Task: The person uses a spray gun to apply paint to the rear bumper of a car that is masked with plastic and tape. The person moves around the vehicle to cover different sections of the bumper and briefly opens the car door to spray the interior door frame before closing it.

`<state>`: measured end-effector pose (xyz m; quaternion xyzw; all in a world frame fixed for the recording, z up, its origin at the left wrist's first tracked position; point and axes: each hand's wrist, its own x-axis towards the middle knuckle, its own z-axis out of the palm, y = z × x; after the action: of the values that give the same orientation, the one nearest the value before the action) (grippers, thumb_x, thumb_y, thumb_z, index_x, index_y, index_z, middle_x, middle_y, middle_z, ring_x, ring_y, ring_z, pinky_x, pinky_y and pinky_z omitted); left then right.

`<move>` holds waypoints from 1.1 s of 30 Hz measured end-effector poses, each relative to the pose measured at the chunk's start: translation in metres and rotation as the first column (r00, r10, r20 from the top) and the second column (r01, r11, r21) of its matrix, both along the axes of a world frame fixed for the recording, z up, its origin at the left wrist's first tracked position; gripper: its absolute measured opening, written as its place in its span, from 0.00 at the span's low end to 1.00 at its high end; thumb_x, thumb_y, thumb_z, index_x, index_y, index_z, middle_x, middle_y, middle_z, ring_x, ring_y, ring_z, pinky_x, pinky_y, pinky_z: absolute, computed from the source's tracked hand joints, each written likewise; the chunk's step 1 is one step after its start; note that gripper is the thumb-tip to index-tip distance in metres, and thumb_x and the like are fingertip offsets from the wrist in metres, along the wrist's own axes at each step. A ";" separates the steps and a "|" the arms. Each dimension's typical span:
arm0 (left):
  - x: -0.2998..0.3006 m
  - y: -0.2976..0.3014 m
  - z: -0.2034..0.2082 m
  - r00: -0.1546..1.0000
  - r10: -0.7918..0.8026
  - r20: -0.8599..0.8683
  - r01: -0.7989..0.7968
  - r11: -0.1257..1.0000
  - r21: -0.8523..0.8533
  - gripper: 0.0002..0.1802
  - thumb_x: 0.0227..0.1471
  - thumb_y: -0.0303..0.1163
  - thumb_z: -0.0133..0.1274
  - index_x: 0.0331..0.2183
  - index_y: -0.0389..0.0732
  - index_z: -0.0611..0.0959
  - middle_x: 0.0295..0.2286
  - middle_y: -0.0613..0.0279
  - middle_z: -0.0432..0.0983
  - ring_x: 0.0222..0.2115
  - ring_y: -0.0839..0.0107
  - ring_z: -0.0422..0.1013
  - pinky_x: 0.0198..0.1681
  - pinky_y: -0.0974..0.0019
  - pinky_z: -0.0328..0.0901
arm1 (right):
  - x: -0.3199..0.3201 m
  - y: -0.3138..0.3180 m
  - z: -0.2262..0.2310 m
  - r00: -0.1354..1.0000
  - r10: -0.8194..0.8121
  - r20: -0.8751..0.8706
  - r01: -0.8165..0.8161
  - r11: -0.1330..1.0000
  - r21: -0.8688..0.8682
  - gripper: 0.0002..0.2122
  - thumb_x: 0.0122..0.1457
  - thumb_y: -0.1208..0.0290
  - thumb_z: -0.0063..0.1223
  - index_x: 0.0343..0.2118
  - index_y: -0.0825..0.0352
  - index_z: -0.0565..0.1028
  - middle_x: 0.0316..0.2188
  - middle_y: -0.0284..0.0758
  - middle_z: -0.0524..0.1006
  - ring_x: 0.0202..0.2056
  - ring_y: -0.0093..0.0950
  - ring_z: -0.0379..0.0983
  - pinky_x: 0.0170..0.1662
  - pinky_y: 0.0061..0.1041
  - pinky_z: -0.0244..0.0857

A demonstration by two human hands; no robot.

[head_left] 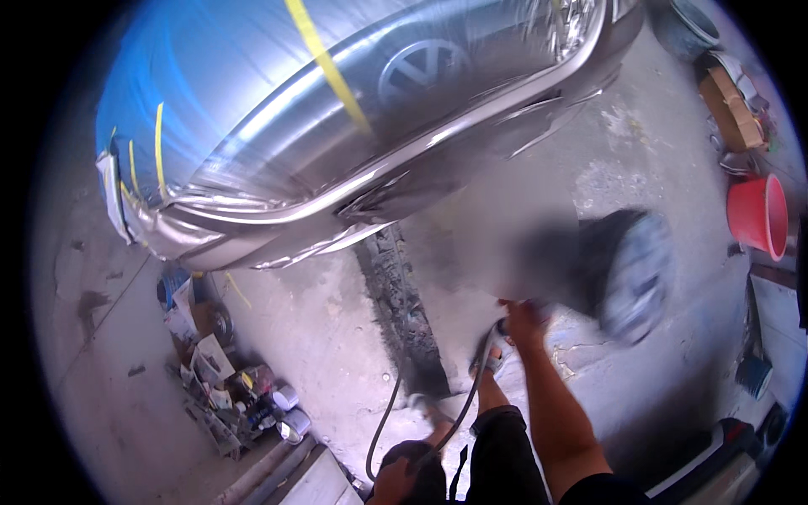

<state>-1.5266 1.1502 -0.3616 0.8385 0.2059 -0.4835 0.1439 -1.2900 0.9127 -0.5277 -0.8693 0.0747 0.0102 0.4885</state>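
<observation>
My right hand [523, 324] is raised in front of me, closed around the grip of what looks like a spray gun; a grey blur hides most of it. A dark hose [473, 389] runs down from that hand and loops near my legs. Low in the view, my left hand [394, 481] is closed on the hose. Beyond my hands is a car's silver-grey bumper [337, 220]. The hood above it has a round emblem [421, 71], with shiny plastic film [227, 76] and yellow tape strips [324, 59] over the bodywork.
A dark drum-like object with a pale end [640, 278] is blurred at right. Farther right stand a red bucket [753, 217] and a cardboard box [730, 109]. Cans and clutter [240, 404] lie at lower left. A dark channel [400, 311] crosses the concrete floor.
</observation>
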 end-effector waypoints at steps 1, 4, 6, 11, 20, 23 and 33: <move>-0.027 0.011 -0.007 1.000 -0.001 -0.030 0.001 1.000 0.013 0.19 0.48 0.48 0.47 0.28 0.40 0.73 0.23 0.46 0.73 0.27 0.48 0.71 0.30 0.49 0.64 | -0.023 0.022 -0.009 0.976 0.162 -0.142 -0.145 0.982 0.122 0.07 0.54 0.68 0.45 0.33 0.65 0.72 0.32 0.34 0.73 0.37 0.30 0.69 0.41 0.25 0.60; -0.092 0.030 -0.018 0.998 0.003 -0.056 -0.003 1.000 -0.011 0.19 0.48 0.48 0.45 0.30 0.41 0.74 0.23 0.47 0.74 0.27 0.48 0.71 0.30 0.49 0.64 | -0.068 0.084 0.024 0.912 0.409 -0.035 -0.339 0.799 0.498 0.16 0.47 0.76 0.51 0.42 0.67 0.68 0.41 0.38 0.70 0.42 0.33 0.68 0.43 0.27 0.63; -0.111 0.027 -0.018 0.997 0.045 -0.060 -0.047 0.998 -0.029 0.18 0.48 0.47 0.45 0.30 0.41 0.75 0.23 0.47 0.74 0.28 0.48 0.71 0.31 0.49 0.64 | -0.087 0.107 0.039 0.845 0.529 0.078 -0.433 0.591 0.680 0.24 0.43 0.81 0.55 0.47 0.68 0.65 0.47 0.41 0.68 0.45 0.36 0.68 0.45 0.28 0.65; -0.160 0.019 -0.026 0.995 0.091 0.041 -0.087 0.993 -0.076 0.13 0.42 0.40 0.48 0.26 0.40 0.77 0.23 0.48 0.73 0.28 0.49 0.71 0.31 0.50 0.64 | -0.139 0.114 0.036 0.800 0.600 0.018 -0.397 0.507 0.765 0.26 0.43 0.80 0.55 0.49 0.69 0.64 0.49 0.41 0.66 0.50 0.35 0.64 0.47 0.26 0.62; -0.284 -0.004 -0.014 0.872 0.489 -0.021 -0.489 0.872 -0.035 0.15 0.44 0.43 0.49 0.29 0.42 0.78 0.26 0.47 0.75 0.32 0.50 0.71 0.34 0.53 0.66 | -0.210 0.085 0.036 0.792 0.608 -0.045 -0.606 0.776 -0.173 0.17 0.54 0.73 0.46 0.49 0.63 0.66 0.46 0.42 0.68 0.48 0.35 0.65 0.52 0.32 0.56; -0.315 -0.006 -0.013 0.823 0.566 -0.048 -0.567 0.824 -0.009 0.18 0.42 0.47 0.52 0.29 0.41 0.78 0.26 0.47 0.76 0.32 0.50 0.72 0.35 0.54 0.67 | -0.228 0.077 0.010 0.755 0.655 0.027 -0.577 0.684 -0.446 0.15 0.57 0.73 0.43 0.48 0.61 0.67 0.44 0.43 0.70 0.46 0.35 0.67 0.52 0.32 0.55; -0.356 -0.037 -0.019 0.657 0.736 0.164 -0.749 0.663 0.027 0.15 0.37 0.40 0.57 0.28 0.41 0.78 0.22 0.55 0.76 0.25 0.58 0.74 0.29 0.60 0.68 | -0.243 0.053 -0.015 0.714 0.692 -0.113 -0.670 0.626 -0.400 0.17 0.56 0.70 0.44 0.50 0.54 0.67 0.52 0.38 0.64 0.54 0.38 0.58 0.57 0.36 0.47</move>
<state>-1.8825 1.1128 -0.3809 0.7185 0.5416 -0.3131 0.3041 -1.5333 0.9658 -0.5430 -0.9150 -0.2714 0.1553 0.2548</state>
